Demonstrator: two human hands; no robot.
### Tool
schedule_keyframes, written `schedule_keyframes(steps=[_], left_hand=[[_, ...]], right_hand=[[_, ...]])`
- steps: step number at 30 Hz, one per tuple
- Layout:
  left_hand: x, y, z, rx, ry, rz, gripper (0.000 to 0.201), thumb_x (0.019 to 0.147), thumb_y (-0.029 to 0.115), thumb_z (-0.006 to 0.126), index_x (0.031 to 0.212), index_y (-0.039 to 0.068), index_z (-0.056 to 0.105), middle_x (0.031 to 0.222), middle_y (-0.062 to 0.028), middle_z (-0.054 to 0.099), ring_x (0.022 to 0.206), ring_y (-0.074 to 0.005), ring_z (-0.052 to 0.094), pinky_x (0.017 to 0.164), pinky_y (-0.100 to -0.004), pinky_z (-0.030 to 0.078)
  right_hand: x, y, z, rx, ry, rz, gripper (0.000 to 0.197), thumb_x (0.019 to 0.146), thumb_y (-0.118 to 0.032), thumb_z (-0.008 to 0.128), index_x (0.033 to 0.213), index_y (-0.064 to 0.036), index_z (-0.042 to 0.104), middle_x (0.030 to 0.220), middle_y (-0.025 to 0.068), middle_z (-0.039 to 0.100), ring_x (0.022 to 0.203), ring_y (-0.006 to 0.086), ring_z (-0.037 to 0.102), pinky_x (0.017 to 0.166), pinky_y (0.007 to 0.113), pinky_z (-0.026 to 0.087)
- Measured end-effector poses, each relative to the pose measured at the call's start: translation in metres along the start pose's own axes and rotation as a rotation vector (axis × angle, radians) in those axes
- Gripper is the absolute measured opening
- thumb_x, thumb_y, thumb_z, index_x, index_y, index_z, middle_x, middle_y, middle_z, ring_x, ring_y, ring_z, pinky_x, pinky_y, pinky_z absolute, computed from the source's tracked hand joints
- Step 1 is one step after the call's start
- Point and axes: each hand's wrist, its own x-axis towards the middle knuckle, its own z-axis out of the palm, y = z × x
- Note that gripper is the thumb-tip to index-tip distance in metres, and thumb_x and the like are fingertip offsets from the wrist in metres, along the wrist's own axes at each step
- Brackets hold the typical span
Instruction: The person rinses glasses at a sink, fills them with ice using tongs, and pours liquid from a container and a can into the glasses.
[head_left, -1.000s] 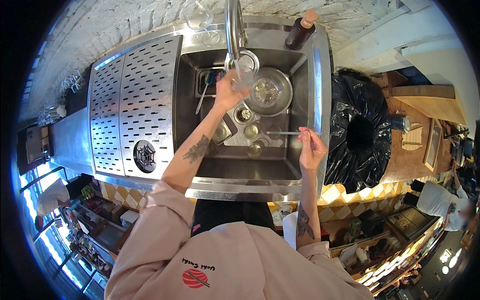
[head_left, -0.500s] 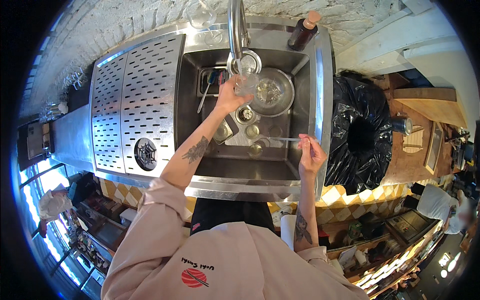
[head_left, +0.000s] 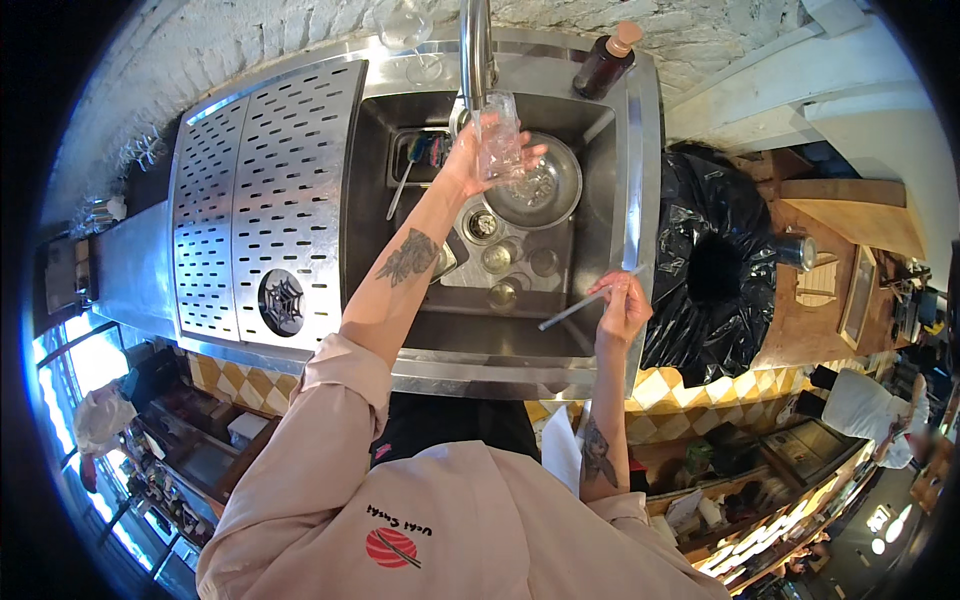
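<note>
My left hand (head_left: pixel 468 158) holds a clear drinking glass (head_left: pixel 500 148), tilted, below the metal tap (head_left: pixel 475 55). Its fingers reach under and past the glass, their tips showing on the right side. By the sink's right edge, my right hand (head_left: pixel 624 308) pinches a thin grey straw (head_left: pixel 572 313), which slants down to the left over the basin. A round metal bowl (head_left: pixel 565 195) with clear pieces in it sits in the sink beyond the left hand. Small glasses (head_left: pixel 497 256) stand on the sink floor beside the drain (head_left: pixel 482 225).
A slotted metal drainboard (head_left: pixel 300 170) lies left of the sink. A small tray with a brush (head_left: pixel 415 150) sits at the basin's back left. Behind stand a stemmed glass (head_left: pixel 405 30) and a dark pump bottle (head_left: pixel 604 65). On the right is a bin with a black bag (head_left: pixel 690 200).
My left hand has turned, fingers opening out, and the glass now tilts with more of it showing. The straw in my right hand has swung from nearly level to slanting down left.
</note>
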Motion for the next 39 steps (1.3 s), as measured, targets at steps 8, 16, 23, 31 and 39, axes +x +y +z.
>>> schedule_keyframes(steps=[8, 16, 23, 31, 39], left_hand=[[-0.032, -0.018, 0.000, -0.507, -0.033, 0.136, 0.055, 0.098, 0.040, 0.068, 0.121, -0.009, 0.059, 0.120, -0.0219, 0.067, 0.101, -0.0329, 0.066, 0.094, -0.0447, 0.058], [-0.061, -0.034, -0.040, -0.296, 0.153, 0.126, 0.057, 0.099, 0.058, 0.057, 0.127, 0.009, 0.065, 0.116, -0.0059, 0.070, 0.101, -0.0234, 0.066, 0.088, -0.0390, 0.052], [-0.047, -0.013, -0.021, 0.085, 0.133, 0.000, 0.057, 0.097, 0.054, 0.063, 0.131, 0.008, 0.060, 0.118, -0.0106, 0.070, 0.106, -0.0284, 0.070, 0.096, -0.0485, 0.057], [-0.020, 0.013, 0.019, -0.085, 0.117, 0.038, 0.078, 0.099, 0.051, 0.068, 0.151, 0.001, 0.038, 0.119, -0.0196, 0.066, 0.101, -0.0333, 0.071, 0.085, -0.0459, 0.062], [-0.035, 0.009, 0.028, 0.305, 0.246, 0.314, 0.038, 0.092, 0.027, 0.082, 0.120, 0.004, 0.069, 0.104, -0.0094, 0.075, 0.092, -0.0246, 0.072, 0.081, -0.0369, 0.061]], right_hand=[[0.043, -0.023, 0.072, 0.371, -0.112, 0.438, 0.018, 0.110, -0.028, 0.057, 0.104, -0.0114, 0.061, 0.069, -0.0053, 0.045, 0.051, 0.0027, 0.037, 0.041, 0.021, 0.026], [0.149, -0.031, 0.260, 0.499, -0.573, 0.728, 0.026, 0.104, -0.024, 0.070, 0.123, -0.0056, 0.067, 0.073, -0.0021, 0.055, 0.054, 0.0059, 0.048, 0.044, 0.020, 0.032], [0.158, -0.029, 0.203, 0.253, -0.258, 0.589, 0.049, 0.095, -0.044, 0.074, 0.063, -0.0208, 0.046, 0.054, -0.0090, 0.037, 0.042, 0.0042, 0.030, 0.038, 0.027, 0.020], [0.127, -0.003, 0.137, -0.106, -0.172, 0.635, 0.046, 0.097, -0.055, 0.071, 0.085, -0.0126, 0.058, 0.067, -0.0057, 0.049, 0.045, 0.0039, 0.034, 0.040, 0.025, 0.023], [0.110, 0.009, 0.197, 0.227, -0.264, 0.562, 0.061, 0.098, -0.064, 0.063, 0.128, -0.0117, 0.063, 0.077, -0.0023, 0.056, 0.045, 0.0025, 0.031, 0.038, 0.023, 0.022]])
